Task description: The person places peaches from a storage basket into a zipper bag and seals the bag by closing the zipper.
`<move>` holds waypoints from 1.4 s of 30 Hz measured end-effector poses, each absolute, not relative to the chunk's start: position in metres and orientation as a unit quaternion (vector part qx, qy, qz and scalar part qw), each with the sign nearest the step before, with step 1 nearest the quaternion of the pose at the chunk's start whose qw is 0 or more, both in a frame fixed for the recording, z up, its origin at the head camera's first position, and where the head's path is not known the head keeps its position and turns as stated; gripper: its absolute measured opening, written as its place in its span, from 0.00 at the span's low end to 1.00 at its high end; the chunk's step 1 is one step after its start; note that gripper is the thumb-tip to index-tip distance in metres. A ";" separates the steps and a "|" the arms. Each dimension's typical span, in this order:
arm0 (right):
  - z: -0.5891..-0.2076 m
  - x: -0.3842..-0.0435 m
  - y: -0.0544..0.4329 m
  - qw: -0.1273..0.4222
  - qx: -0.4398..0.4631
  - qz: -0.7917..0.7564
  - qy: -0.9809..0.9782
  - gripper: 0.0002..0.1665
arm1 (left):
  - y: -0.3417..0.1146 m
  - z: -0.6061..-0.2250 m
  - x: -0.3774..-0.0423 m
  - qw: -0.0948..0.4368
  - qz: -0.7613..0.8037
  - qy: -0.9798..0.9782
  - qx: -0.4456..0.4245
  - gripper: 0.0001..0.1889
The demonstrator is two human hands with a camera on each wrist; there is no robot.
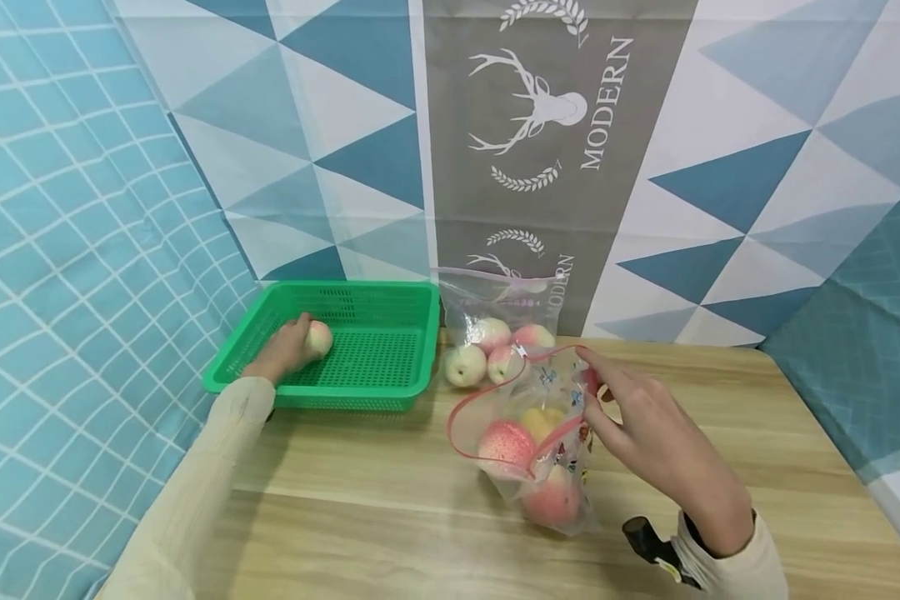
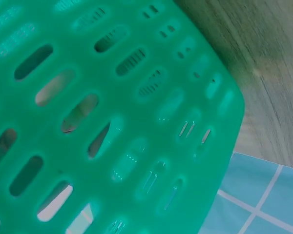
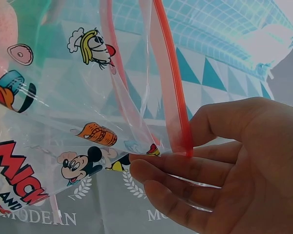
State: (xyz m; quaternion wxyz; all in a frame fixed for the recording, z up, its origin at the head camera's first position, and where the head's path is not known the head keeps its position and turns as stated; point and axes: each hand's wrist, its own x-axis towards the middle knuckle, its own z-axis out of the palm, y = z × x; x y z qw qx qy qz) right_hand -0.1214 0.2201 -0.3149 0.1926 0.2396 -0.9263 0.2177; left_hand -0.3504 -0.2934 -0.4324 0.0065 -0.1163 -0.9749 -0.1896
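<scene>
Inside the green plastic basket, my left hand grips a pale peach with a pink blush. The basket's slotted wall fills most of the left wrist view and hides that hand's fingers. My right hand pinches the red zip edge of a clear zip bag between thumb and fingers. The bag's mouth gapes, facing left. Pink-red peaches and a yellow fruit lie in it. In the right wrist view, cartoon prints show on the bag beside the pinching fingers.
Behind the zip bag, a second clear bag with several pale peaches leans by the patterned backdrop. It stands just right of the basket. A blue checked cloth borders the wooden table on the left.
</scene>
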 end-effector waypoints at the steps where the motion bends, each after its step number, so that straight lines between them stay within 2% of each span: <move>1: -0.314 -0.122 0.220 0.192 0.241 0.219 -0.926 0.32 | -0.294 -0.432 -0.350 0.010 -0.188 -0.975 -0.116 0.36; 14: -0.311 -0.124 0.217 0.190 0.245 0.228 -0.923 0.32 | -0.301 -0.406 -0.351 0.039 -0.155 -0.976 -0.147 0.34; 21: -0.308 -0.126 0.215 0.179 0.245 0.233 -0.924 0.32 | -0.295 -0.393 -0.341 0.081 -0.176 -0.968 -0.159 0.35; 30: -0.311 -0.125 0.216 0.170 0.244 0.234 -0.926 0.32 | -0.278 -0.398 -0.334 0.086 -0.196 -0.965 -0.154 0.37; 42: -0.312 -0.122 0.223 0.179 0.246 0.227 -0.925 0.31 | -0.256 -0.404 -0.321 0.134 -0.219 -0.952 -0.167 0.38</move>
